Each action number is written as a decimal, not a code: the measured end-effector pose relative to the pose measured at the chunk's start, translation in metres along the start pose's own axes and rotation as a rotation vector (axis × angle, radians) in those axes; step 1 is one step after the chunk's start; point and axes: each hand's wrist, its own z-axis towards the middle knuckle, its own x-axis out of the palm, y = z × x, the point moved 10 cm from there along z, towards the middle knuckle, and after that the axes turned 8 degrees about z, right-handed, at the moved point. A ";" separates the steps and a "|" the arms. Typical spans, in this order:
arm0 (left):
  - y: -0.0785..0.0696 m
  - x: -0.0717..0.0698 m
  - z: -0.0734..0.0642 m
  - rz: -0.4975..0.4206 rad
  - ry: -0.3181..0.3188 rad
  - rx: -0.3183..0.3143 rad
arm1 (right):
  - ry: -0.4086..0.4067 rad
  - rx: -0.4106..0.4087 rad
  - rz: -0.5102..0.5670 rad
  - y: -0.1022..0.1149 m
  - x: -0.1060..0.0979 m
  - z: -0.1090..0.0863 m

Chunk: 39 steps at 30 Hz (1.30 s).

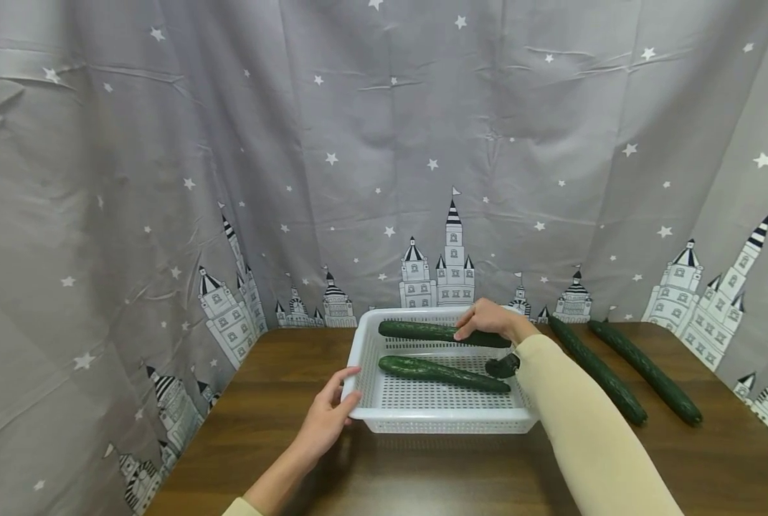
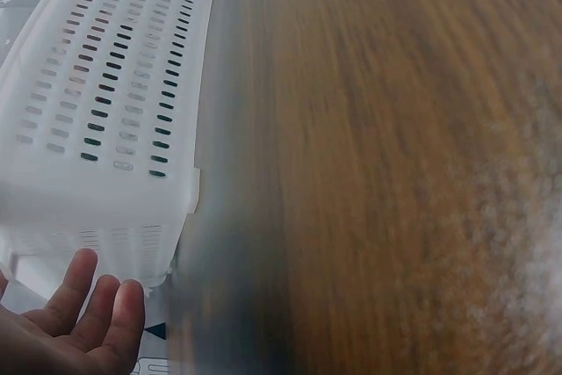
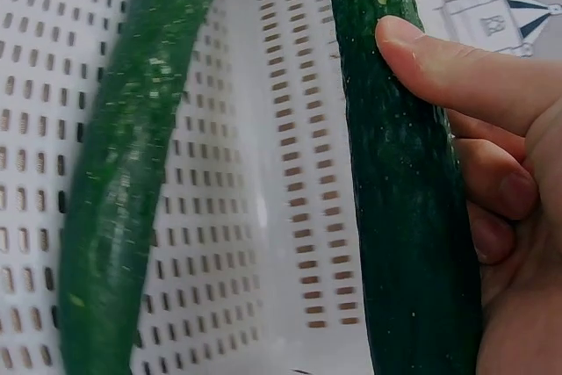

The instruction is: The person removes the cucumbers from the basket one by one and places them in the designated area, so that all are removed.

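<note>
A white perforated plastic basket [image 1: 448, 413] stands on the wooden table. My left hand [image 1: 328, 408] holds its left end by the rim near the front corner; in the left wrist view, fingers [image 2: 123, 318] lie along the outside of the end wall. Near the back wall of the basket, my right hand [image 1: 490, 319] grips a dark green cucumber [image 1: 416, 330] around its right half. The thumb presses on top of this cucumber [image 3: 399, 191] in the right wrist view, with fingers curled behind it. Another cucumber [image 1: 442, 374] lies in the basket in front of the held one.
Two more cucumbers, one nearer the basket [image 1: 599, 373] and one farther right [image 1: 648, 373], lie slantwise on the table [image 1: 280, 358] right of the basket. A grey curtain [image 1: 358, 143] printed with stars and castles hangs behind and at both sides.
</note>
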 end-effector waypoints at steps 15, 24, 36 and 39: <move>-0.001 0.001 0.004 -0.016 -0.004 -0.016 | -0.060 -0.036 -0.001 0.021 -0.047 -0.013; -0.001 0.001 0.001 -0.021 -0.015 -0.027 | -0.131 -0.019 -0.016 0.018 -0.082 -0.034; -0.002 0.002 0.002 -0.038 -0.006 -0.020 | -0.205 0.041 -0.042 -0.007 -0.130 -0.069; 0.001 0.002 0.002 -0.035 -0.007 -0.028 | -0.223 0.058 -0.040 -0.020 -0.138 -0.075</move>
